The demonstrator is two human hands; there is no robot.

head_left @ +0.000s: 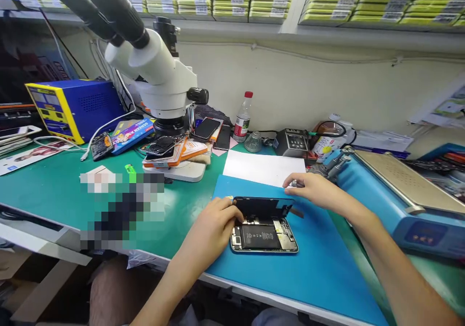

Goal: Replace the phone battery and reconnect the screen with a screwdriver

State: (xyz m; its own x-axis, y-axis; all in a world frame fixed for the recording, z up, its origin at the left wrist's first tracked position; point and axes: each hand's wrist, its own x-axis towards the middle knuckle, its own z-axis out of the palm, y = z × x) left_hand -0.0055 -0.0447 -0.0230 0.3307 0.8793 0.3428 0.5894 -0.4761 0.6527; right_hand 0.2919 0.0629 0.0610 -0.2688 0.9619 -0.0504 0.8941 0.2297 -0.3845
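Note:
An opened phone (264, 236) lies on a blue mat (319, 268), its battery and boards showing. Its black screen panel (262, 207) is tilted up from the far edge of the body. My left hand (217, 226) rests at the phone's left side, fingers curled against the panel's left end and the body. My right hand (312, 190) reaches in from the right, its fingertips pinched on a small metal thing near the panel's right corner; I cannot make out what it is.
A white stereo microscope (156, 69) stands at the back left over a pile of phones (170, 147). A blue power unit (74, 108) sits far left. A blue heating machine (399, 195) fills the right. A water bottle (242, 117) and white paper (263, 167) lie behind the mat.

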